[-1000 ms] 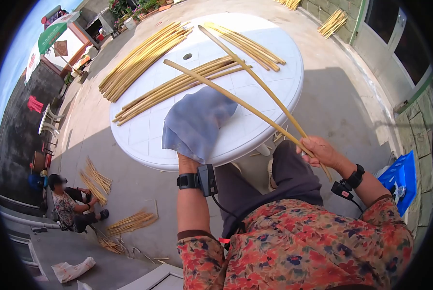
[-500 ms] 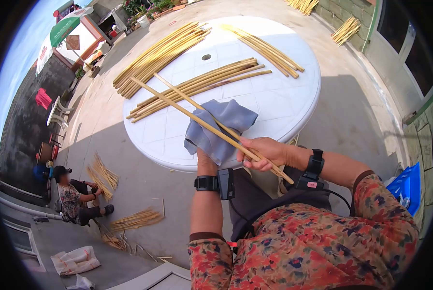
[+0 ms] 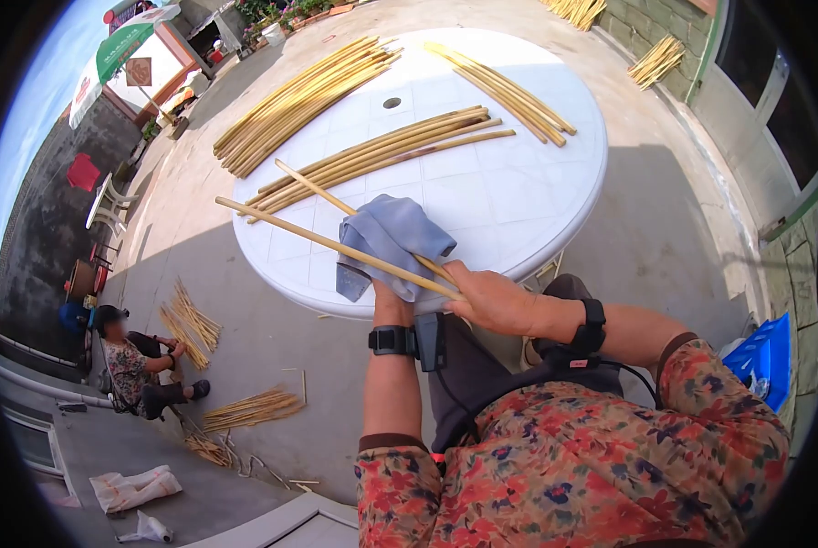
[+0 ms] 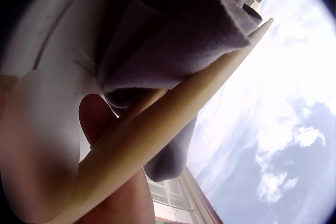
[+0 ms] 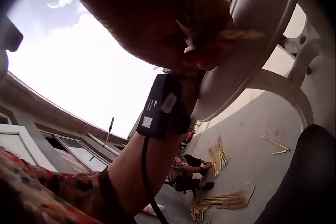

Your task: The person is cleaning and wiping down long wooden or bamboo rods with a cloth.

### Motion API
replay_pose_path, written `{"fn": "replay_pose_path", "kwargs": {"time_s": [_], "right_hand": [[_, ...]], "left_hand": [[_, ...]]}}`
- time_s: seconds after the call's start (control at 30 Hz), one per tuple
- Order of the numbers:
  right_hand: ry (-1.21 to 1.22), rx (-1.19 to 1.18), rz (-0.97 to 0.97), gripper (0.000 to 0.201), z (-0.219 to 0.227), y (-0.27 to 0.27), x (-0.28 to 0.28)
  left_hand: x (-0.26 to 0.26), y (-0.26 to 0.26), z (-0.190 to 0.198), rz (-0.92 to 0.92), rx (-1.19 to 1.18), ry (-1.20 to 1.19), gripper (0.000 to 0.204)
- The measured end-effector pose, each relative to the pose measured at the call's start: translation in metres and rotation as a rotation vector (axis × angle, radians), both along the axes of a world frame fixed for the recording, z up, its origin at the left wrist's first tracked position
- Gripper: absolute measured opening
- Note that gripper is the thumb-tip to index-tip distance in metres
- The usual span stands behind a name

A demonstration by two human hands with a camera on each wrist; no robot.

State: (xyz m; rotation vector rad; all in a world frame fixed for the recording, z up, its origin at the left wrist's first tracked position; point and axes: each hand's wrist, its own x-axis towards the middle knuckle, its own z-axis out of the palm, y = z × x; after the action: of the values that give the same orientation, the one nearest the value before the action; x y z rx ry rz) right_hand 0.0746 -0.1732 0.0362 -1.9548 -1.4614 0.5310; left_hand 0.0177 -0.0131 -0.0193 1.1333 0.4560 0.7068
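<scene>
A grey-blue cloth (image 3: 391,237) drapes over my left hand (image 3: 393,297), whose fingers it hides. In the head view the cloth is folded over one long yellow stick (image 3: 322,190); a second stick (image 3: 313,236) crosses in front of it. My right hand (image 3: 496,301) grips both sticks near their close ends, just right of the cloth. Seen from the left wrist, the cloth (image 4: 173,50) lies right against a smooth pale stick (image 4: 157,124). The right wrist view has my right hand (image 5: 168,24) dark against the sky.
On the white round table (image 3: 528,196) lie a big stick bundle (image 3: 304,105), a middle row of sticks (image 3: 382,155) and a smaller group (image 3: 505,91). Another person (image 3: 140,361) sits at the lower left beside sticks on the ground. A blue basket (image 3: 765,361) stands at the right.
My right hand has come leftward with the two sticks to beside the cloth. Their far ends have swung left and toward me, and the cloth now lies around one stick.
</scene>
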Motion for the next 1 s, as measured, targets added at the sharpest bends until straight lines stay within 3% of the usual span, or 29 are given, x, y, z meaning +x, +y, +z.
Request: {"fn": "replay_pose_path", "kwargs": {"time_s": [0.03,0.1,0.2,0.23,0.3,0.33,0.53,0.63,0.87,1.0], "right_hand": [[-0.041,-0.119,-0.029,0.042,0.006,-0.002,-0.001],[-0.063,-0.159,-0.036,0.041,0.004,-0.002,0.003],[-0.013,-0.188,0.0,0.04,0.005,-0.01,0.015],[0.06,-0.183,0.046,0.039,0.004,-0.018,0.018],[0.094,-0.152,0.083,0.037,0.003,-0.038,0.022],[0.123,-0.127,0.116,0.036,0.002,-0.052,0.024],[0.198,-0.221,0.022,0.037,-0.015,-0.154,0.027],[0.242,-0.332,-0.064,0.038,-0.01,-0.181,0.016],[0.254,-0.295,-0.101,0.038,-0.027,-0.226,0.011],[0.149,-0.34,-0.168,0.033,-0.02,-0.262,0.007]], "left_hand": [[-0.001,-0.003,0.004,-0.004,0.002,0.002,0.018],[-0.001,-0.006,0.013,0.03,-0.311,-0.018,0.016],[0.001,-0.01,0.02,0.047,-0.458,-0.094,0.017],[0.0,-0.007,0.012,0.055,-0.465,-0.098,0.017],[0.002,0.006,-0.005,-0.083,-0.066,-0.136,0.029],[0.004,0.008,-0.007,-0.1,-0.07,-0.159,0.03],[0.009,0.01,-0.005,0.025,-0.359,-0.146,0.036],[0.002,0.014,-0.009,0.082,-0.455,-0.094,0.039],[-0.008,0.022,-0.022,0.165,-0.582,-0.014,0.047],[-0.012,0.023,-0.02,0.14,-0.629,0.008,0.049]]}}
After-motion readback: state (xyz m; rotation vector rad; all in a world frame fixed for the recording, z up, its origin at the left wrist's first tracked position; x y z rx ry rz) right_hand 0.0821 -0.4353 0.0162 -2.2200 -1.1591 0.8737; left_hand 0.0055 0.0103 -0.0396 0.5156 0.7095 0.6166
